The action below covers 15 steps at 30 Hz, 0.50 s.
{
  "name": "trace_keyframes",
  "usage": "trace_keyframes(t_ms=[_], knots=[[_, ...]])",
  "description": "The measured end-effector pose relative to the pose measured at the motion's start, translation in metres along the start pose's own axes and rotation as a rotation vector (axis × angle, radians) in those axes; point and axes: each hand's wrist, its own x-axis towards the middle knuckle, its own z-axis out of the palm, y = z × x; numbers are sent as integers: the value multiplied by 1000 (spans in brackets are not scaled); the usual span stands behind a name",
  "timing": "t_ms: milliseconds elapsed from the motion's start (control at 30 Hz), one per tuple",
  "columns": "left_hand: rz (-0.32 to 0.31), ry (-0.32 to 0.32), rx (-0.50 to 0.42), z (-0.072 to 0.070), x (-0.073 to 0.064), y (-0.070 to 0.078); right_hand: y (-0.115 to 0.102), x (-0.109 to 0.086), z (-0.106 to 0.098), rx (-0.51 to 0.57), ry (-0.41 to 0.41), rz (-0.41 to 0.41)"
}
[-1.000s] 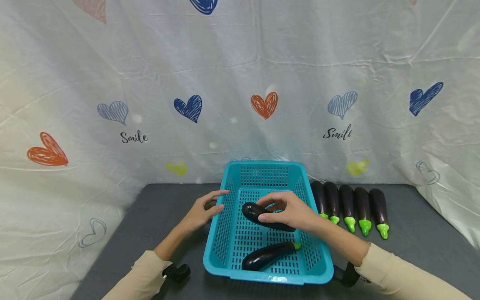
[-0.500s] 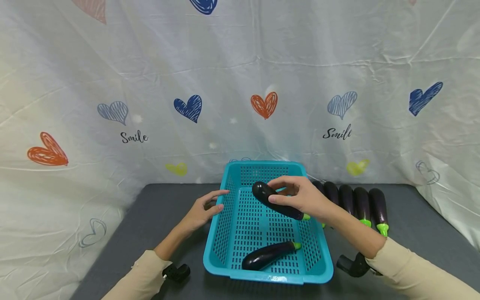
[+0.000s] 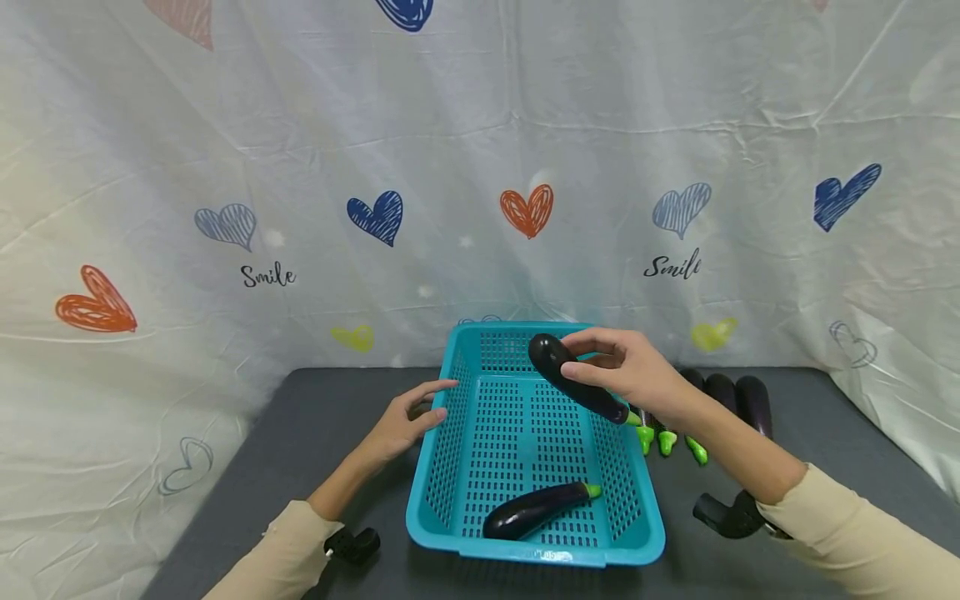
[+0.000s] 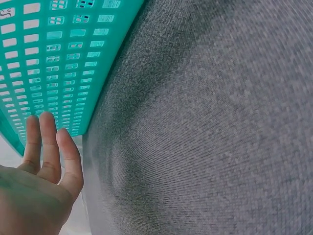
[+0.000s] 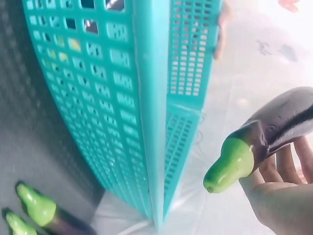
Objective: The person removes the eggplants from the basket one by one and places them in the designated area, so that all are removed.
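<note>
My right hand (image 3: 637,375) grips a dark purple eggplant (image 3: 577,383) between thumb and fingers, tilted above the right side of a blue perforated plastic basket (image 3: 431,500). Its green stem end points toward the right rim; in the right wrist view the held eggplant (image 5: 276,127) is up beside the basket rim (image 5: 151,98). A second eggplant (image 3: 528,512) lies on the basket floor near the front. At the left rim rests my left hand (image 3: 405,425), its fingers extended; in the left wrist view straight fingers (image 4: 49,142) lie against the outer basket wall (image 4: 73,68).
Several more eggplants (image 3: 753,404) lie in a row on the grey table (image 3: 352,400) right of the basket, partly hidden by the right arm. Behind the table hangs a white curtain (image 3: 450,125) printed with hearts. Each wrist wears a black camera (image 3: 356,546).
My right hand has raised the eggplant from low inside the basket, moving it up and right toward the far right rim. The left hand and the other eggplant in the basket have stayed put.
</note>
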Motion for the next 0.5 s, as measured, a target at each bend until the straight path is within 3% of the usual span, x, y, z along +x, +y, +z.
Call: trace_keyframes(t_ms=[500], knots=[[-3,-8,-6,0,-1,-1,-3,-13,-27,-87,65,9]])
